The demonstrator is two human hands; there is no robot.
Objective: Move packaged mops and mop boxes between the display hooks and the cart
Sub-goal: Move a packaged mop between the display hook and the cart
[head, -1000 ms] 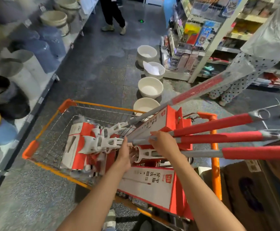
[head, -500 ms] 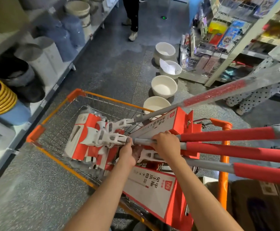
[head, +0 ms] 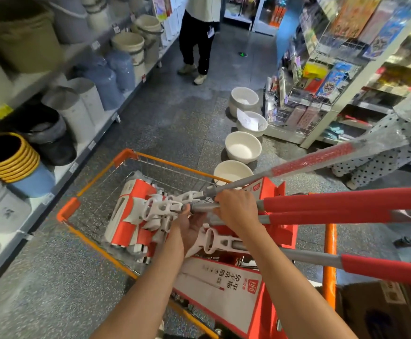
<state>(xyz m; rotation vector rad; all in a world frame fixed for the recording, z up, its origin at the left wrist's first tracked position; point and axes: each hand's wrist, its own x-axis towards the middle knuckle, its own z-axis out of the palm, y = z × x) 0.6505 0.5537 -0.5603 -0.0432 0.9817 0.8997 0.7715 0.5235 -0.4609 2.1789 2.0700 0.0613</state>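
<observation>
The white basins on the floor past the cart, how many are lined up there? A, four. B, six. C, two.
A: four white basins sit in a row on the floor beyond the orange cart, running toward the wire display rack; the second from the far end has a sheet of paper lying in it.

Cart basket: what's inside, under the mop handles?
In the cart: red-and-white mop heads and a mop box. The left hand, right hand and handles hide the rest.
</observation>
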